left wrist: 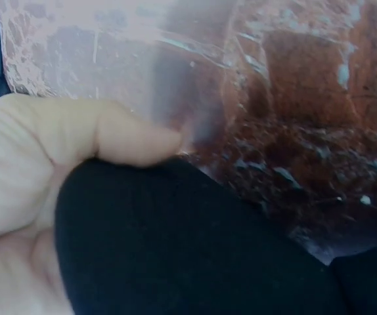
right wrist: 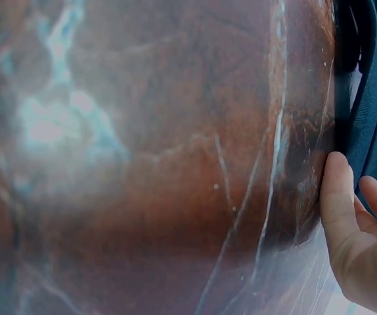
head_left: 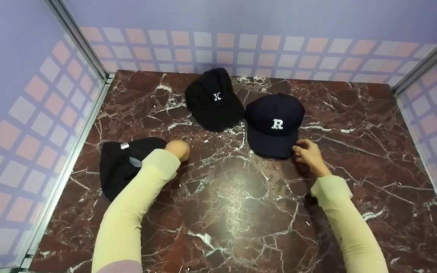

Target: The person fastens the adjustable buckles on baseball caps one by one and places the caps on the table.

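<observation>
In the left wrist view, my left hand (left wrist: 37, 151) grips the brim of a black cap (left wrist: 169, 243), thumb along its edge. In the head view this black cap (head_left: 116, 170) lies at the left, a small metal buckle on its strap; sleeve and forearm partly cover it, and the left hand (head_left: 178, 150) is at its right end. My right hand (head_left: 309, 154) touches the right front corner of the brim of a navy cap (head_left: 275, 142) with a white R. In the right wrist view, fairly straight fingers (right wrist: 338, 197) meet the brim edge.
Another black cap (head_left: 216, 110) with a small white emblem sits behind, close against the navy cap's left side. The dark red marbled tabletop (head_left: 226, 197) is bordered by tiled-pattern panels (head_left: 241, 49) at the back and both sides, with metal corner posts (head_left: 78, 36).
</observation>
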The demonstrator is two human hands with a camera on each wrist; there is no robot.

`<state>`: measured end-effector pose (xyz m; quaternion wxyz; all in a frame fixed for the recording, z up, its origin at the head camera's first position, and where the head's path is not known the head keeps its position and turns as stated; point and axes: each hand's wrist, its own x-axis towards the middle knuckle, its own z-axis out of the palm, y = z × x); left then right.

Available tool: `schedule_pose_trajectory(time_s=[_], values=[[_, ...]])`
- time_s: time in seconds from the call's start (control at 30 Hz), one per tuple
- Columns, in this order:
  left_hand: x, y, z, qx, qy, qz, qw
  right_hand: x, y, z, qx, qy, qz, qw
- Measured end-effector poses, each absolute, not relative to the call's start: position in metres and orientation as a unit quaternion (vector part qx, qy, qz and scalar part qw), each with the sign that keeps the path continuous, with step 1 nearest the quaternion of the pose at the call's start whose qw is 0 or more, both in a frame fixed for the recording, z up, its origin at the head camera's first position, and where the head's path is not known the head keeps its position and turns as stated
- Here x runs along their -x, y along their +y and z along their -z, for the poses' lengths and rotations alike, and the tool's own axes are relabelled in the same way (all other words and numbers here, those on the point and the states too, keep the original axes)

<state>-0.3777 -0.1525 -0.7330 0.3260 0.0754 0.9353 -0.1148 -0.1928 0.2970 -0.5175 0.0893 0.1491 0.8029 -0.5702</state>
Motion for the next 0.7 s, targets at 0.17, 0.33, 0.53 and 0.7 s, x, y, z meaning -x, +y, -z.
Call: schedule_pose_trajectory(time_s=[0.17,0.33,0.53,0.7], values=[[0.354,-0.127,0.685,-0.135,0.917,0.142,0.347,0.194,0.297,0.521,-0.156,0.798,0.576,0.085],[0.304,-0.085,0.581,-0.209,0.891,0.153,0.373,0.194,0.298,0.520,-0.149,0.802,0.571,0.090],[0.281,-0.051,0.531,-0.291,0.881,0.090,0.362,0.194,0.299,0.522,-0.147,0.799,0.577,0.084],[0.276,-0.033,0.520,-0.352,0.866,0.034,0.354,0.194,0.299,0.524,-0.160,0.795,0.578,0.085]])
